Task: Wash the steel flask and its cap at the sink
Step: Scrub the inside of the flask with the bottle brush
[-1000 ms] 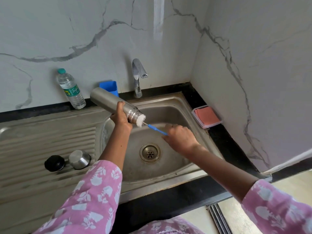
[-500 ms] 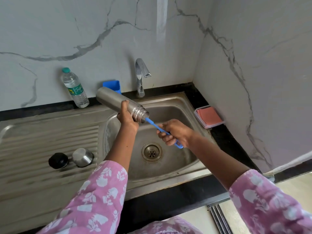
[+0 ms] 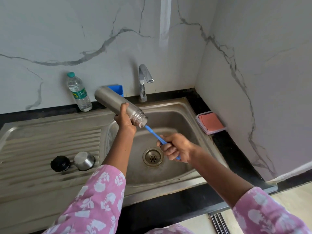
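My left hand [image 3: 124, 119] grips the steel flask [image 3: 114, 103] near its threaded neck, tilted with the mouth pointing down-right over the sink [image 3: 183, 108]. My right hand [image 3: 175, 146] holds the blue handle of a bottle brush [image 3: 154, 134]; its bristle head is inside the flask, with a trace of white at the mouth. On the ribbed drainboard [image 3: 50, 137] to the left lie the steel cup cap [image 3: 84, 160] and the black stopper [image 3: 60, 163], side by side.
The tap [image 3: 144, 81] stands behind the basin with no water running. A plastic water bottle [image 3: 78, 92] and a blue holder [image 3: 117, 89] stand at the back wall. A tray with a pink sponge [image 3: 211, 122] sits on the right counter. The drain [image 3: 152, 156] is below my right hand.
The white bristle head, outside the flask mouth a second ago, has gone inside the flask. My right hand has shifted its grip along the handle. The camera view drifted slightly.
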